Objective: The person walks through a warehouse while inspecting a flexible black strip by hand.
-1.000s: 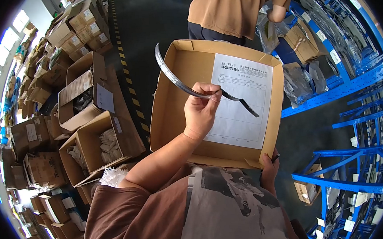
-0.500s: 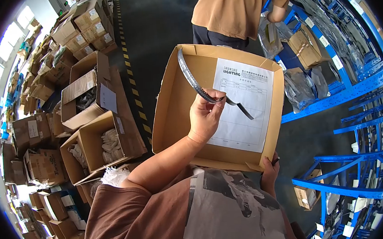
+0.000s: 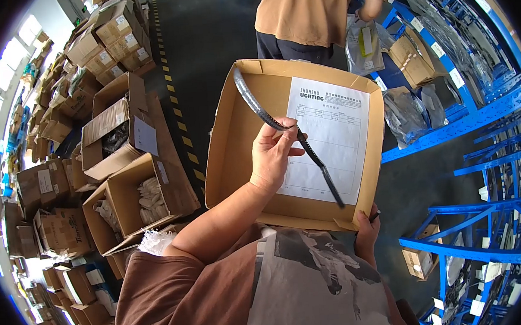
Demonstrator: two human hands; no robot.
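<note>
My left hand point(image 3: 270, 156) pinches a dark strip of component carrier tape point(image 3: 314, 158) between thumb and fingers. One end of the tape curves up toward the far left corner of a shallow cardboard box point(image 3: 229, 146); the other hangs down to the right over a printed sheet point(image 3: 332, 106). The sheet lies inside the box, headed "SHUNSHU LIGHTING". At the near right corner, my right hand point(image 3: 368, 227) is closed on the box edge. A thin dark pen-like thing point(image 3: 375, 216) sticks out from that hand, and most of its fingers are hidden under the box.
Ahead, a person in a tan shirt point(image 3: 298, 12) reaches toward blue shelving point(image 3: 439, 132) with bagged items. More blue racks point(image 3: 472, 250) stand at the right. Stacked and open cartons point(image 3: 123, 190) line the left, beside a yellow-black floor stripe point(image 3: 175, 105).
My left hand has slid slightly down and left and turned. More of the tape now shows below it, its lower end hanging further toward the near side. The right hand keeps its hold on the box.
</note>
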